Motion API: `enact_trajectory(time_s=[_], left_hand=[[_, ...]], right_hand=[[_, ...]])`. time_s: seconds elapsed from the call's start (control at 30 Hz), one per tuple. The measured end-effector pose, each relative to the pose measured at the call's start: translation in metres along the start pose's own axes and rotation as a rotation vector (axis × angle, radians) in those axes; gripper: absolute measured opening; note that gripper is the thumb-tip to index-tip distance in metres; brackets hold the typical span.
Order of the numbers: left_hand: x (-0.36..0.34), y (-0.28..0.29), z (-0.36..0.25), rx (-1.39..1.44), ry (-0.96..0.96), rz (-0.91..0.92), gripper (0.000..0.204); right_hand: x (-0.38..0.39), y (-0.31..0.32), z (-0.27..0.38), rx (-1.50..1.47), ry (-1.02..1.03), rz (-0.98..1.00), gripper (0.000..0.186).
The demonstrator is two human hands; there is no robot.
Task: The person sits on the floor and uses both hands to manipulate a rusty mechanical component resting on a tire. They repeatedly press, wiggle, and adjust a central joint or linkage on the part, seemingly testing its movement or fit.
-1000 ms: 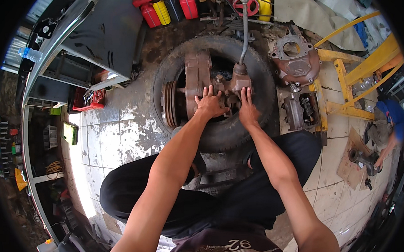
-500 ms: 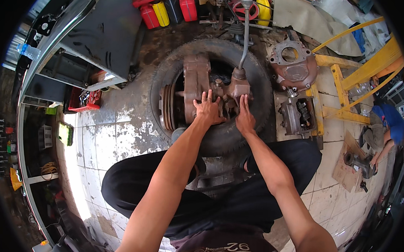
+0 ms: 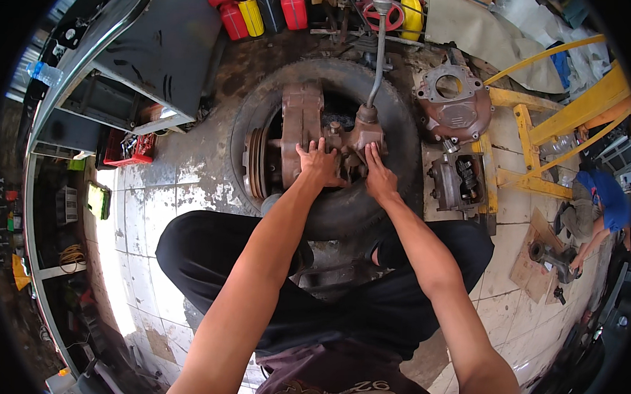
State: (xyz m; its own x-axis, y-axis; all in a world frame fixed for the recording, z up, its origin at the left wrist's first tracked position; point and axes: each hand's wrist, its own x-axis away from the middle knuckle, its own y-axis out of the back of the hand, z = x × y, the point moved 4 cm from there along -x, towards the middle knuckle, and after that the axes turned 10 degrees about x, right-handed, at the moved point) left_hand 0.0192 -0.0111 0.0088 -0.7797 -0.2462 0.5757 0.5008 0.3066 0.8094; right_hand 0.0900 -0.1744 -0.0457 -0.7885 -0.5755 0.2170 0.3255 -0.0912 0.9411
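A brown, grimy gearbox [image 3: 302, 115] rests on a black tyre [image 3: 329, 217] lying flat on the floor in front of me. A grooved pulley-like wheel [image 3: 255, 167] sits on its left end, and a long bent gear lever [image 3: 378, 62] rises from its right part. My left hand [image 3: 318, 166] lies with spread fingers on the middle of the housing. Beside it, my right hand [image 3: 380, 176] touches the housing below the lever's base, its fingers stretched forward. Neither hand is wrapped round a part. What lies under my palms is hidden.
Right of the tyre lie a bell-shaped housing [image 3: 454, 108] and an open metal case [image 3: 458, 183], next to a yellow frame [image 3: 534, 182]. Another person [image 3: 600, 202] handles a metal part at far right. A metal bench [image 3: 149, 56] stands left; jerrycans [image 3: 293, 7] stand behind.
The whole view has shifted slightly, with the gearbox appearing a little further left. Both my hands stay on the housing in nearly the same places.
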Motion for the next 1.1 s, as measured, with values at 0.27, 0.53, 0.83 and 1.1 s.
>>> enact_trajectory(time_s=[0.27,0.53,0.83,1.1], left_hand=[[0.004,-0.007,0.003,0.003,-0.047,-0.078,0.112],[0.005,-0.005,0.004,0.129,-0.059,-0.068,0.122],[0.008,-0.011,0.008,0.181,-0.038,-0.151,0.120],[0.005,-0.010,0.008,0.190,-0.056,-0.159,0.122]], right_hand=[[0.006,0.004,-0.015,0.134,0.067,0.050,0.084],[0.004,0.002,-0.004,0.004,-0.046,-0.013,0.085],[0.005,-0.007,0.004,-0.045,0.016,-0.114,0.082],[0.004,-0.013,0.005,-0.110,-0.022,-0.217,0.083]])
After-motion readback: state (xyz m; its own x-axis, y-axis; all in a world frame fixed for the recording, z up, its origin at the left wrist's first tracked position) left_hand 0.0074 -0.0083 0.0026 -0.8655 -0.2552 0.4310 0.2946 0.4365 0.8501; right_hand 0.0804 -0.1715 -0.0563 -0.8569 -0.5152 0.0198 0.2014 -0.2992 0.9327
